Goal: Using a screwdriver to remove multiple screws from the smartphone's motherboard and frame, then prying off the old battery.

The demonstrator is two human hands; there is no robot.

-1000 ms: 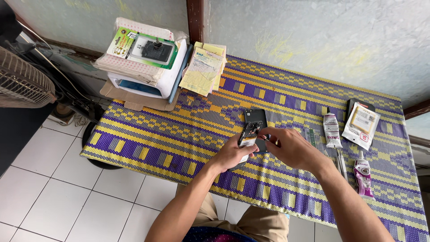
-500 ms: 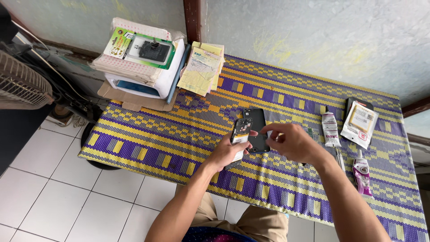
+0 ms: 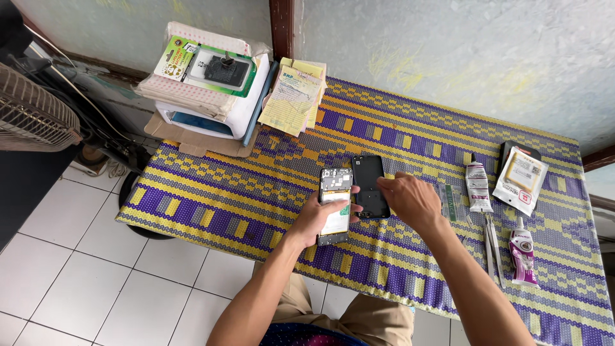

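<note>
The opened phone (image 3: 336, 206) lies face down near the front of the table (image 3: 211, 211), its back off so the circuit board and pale battery show. The left hand (image 3: 318, 218) cups it from below and from the left, fingers curled round its edge in a loose grip, thumb along the side. Just beside it on the right, touching or nearly so, lies the black back cover (image 3: 370, 186), flat on the woven purple-and-yellow cloth. The right hand (image 3: 410, 198) rests over the cover's right edge, fingers half bent and pointing left, fingertips on the cover's surface; it presses or pinches rather than grips, and I cannot tell whether it has the cover lifted at all. Farther right lie a white tube (image 3: 476, 187), tweezers (image 3: 492, 238), a small bottle with a pink label (image 3: 523, 251) and a flat white packet (image 3: 524, 179). At the back left a stack of boxes (image 3: 208, 90) stands beside yellow papers (image 3: 293, 96). As I judge it, the bare board is the risk: a fingertip dragged across it could snag a ribbon cable, and the phone sits close enough to the front edge that a nudge from the left hand could slide it off the cloth.
</note>
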